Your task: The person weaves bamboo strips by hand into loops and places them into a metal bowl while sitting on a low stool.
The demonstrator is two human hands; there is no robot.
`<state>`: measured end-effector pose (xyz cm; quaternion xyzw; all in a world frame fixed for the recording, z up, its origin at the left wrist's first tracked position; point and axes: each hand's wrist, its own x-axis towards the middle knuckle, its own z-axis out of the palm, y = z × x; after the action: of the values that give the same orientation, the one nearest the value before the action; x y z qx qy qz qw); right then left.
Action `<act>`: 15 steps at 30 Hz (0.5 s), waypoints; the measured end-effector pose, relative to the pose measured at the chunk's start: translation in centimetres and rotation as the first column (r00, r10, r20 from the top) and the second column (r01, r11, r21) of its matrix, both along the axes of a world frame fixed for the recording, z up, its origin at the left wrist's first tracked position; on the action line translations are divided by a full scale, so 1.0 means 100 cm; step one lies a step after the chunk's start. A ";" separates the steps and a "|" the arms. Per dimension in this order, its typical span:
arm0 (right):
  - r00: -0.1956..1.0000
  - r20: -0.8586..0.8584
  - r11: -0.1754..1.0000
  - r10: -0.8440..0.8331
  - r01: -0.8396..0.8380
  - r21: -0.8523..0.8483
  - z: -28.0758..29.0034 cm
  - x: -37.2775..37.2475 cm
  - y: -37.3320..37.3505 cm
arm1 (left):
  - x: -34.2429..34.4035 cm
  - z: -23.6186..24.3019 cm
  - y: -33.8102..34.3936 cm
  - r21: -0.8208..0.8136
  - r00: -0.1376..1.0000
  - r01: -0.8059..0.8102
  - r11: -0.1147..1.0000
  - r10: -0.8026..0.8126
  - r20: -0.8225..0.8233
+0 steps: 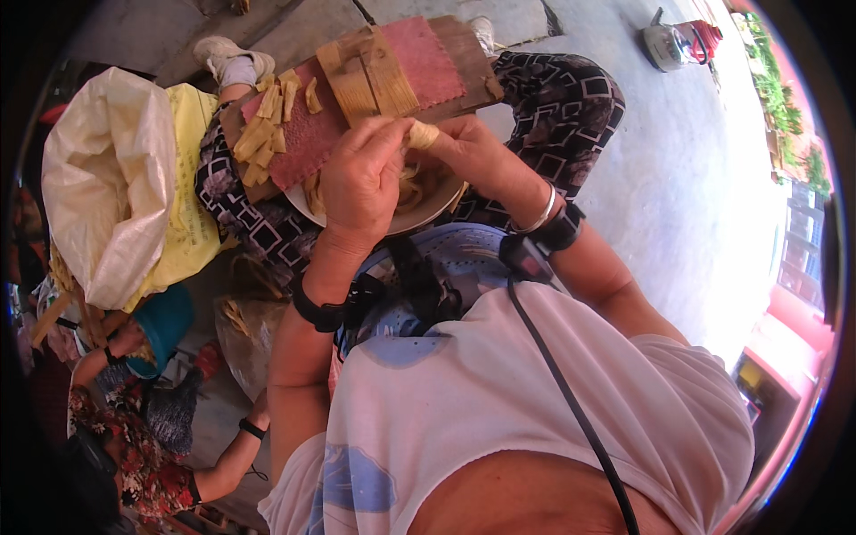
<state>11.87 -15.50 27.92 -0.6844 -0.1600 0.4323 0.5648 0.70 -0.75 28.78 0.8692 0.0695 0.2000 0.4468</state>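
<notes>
My left hand [361,178] and my right hand [481,156] meet above a white bowl [428,218] on my lap. Fingertips of both hands pinch a small pale yellow strip [423,135], its exact kind unclear. Curled pale yellow strips [412,192] lie in the bowl, partly hidden by my hands. Just beyond, a wooden board [464,49] spans my knees, topped by a pinkish-red textured mat [426,58]. A band of flat yellowish strips [366,78] crosses the board's middle. At its left end lies a loose pile of short yellow strips [261,134].
To the left stands a white woven sack [107,178] against a yellow bag [192,178]. Lower left, another person's arm [227,464] shows near a teal bucket [165,325] and a clear plastic bag [250,343]. A kettle [667,46] sits on the concrete floor [660,169] at upper right.
</notes>
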 end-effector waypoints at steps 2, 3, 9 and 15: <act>0.906 -0.421 0.996 -0.035 0.065 0.057 -0.001 -0.007 0.000 | 0.000 -0.003 -0.001 -0.025 0.998 0.036 0.999 -0.035 0.053; 0.820 -0.571 0.972 -0.026 0.154 0.177 0.001 -0.012 0.000 | -0.001 -0.003 -0.001 -0.067 0.998 0.064 0.996 -0.064 0.001; 0.965 -0.167 0.944 -0.204 0.239 0.226 0.006 -0.013 0.005 | 0.014 0.012 -0.015 -0.225 0.991 0.034 0.974 -0.061 -0.115; 0.835 0.351 0.885 -0.424 0.300 0.355 0.001 0.001 0.007 | -0.002 0.006 -0.020 -0.633 0.953 -0.156 0.758 -0.053 -0.298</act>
<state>12.00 -14.85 28.01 -0.6900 -0.2041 0.1316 0.6819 0.52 -2.72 29.34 0.6776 0.2250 0.0425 0.6989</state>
